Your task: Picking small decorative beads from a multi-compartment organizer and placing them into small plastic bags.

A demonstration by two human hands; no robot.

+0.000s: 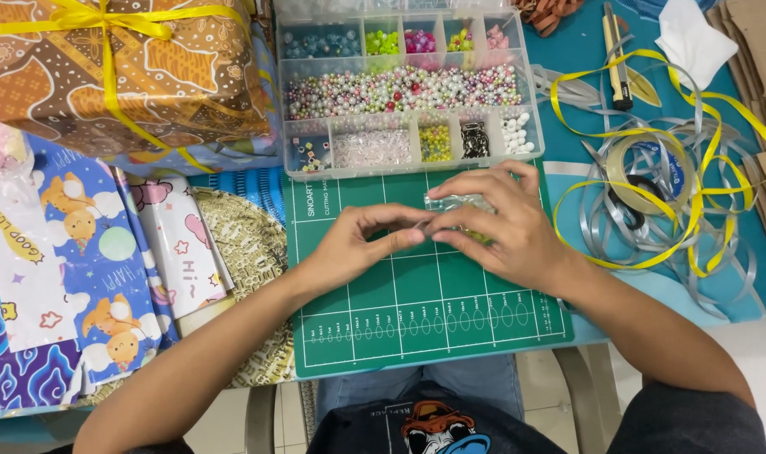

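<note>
Beads in a small clear plastic packet (460, 204) sit between both hands over the far part of the green cutting mat (416, 294); greenish-yellow beads show through under the right fingers. The right hand (505, 225) covers the packet from the right, its fingers curled over the packet and pinching it at the left end. The left hand (362, 244) comes in from the left, thumb and forefinger closed together on the packet's left edge, so the fingertips of the two hands almost touch. How much of the packet lies under the right palm cannot be told.

Just beyond the hands, at the far edge of the mat, stands a clear compartment box (404, 88), open, with a long middle tray of mixed pastel pearls and smaller cells of blue, green, pink, yellow, black and white beads. To the right of the mat lies a tangle of yellow and silver ribbon (694, 193) around a roll of clear tape (647, 172), with a utility knife (615, 59) farther away. To the left lie sheets of patterned wrapping paper (89, 261), and in the far left corner a wrapped gift box (131, 71) tied with yellow ribbon.
</note>
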